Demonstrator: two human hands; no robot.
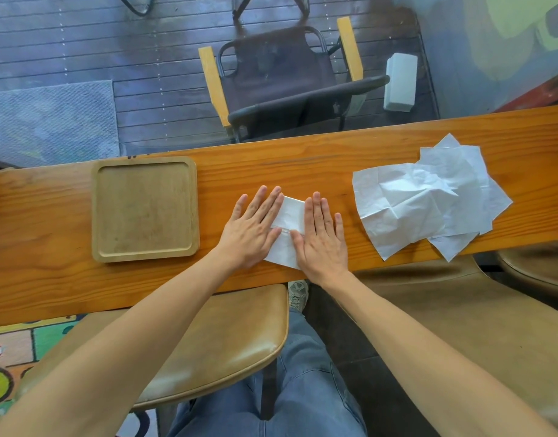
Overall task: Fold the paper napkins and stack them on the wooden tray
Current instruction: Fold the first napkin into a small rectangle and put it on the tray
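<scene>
I see left hand (251, 230) and right hand (322, 239) pressing flat, fingers straight, on the folded napkin (288, 216); wooden tray (145, 209) lies left, nearer the left hand

both hands (252, 228) (322, 241) flat on folded napkin (288, 216), wooden tray (145, 209) left, loose napkins (429, 197) right
</scene>
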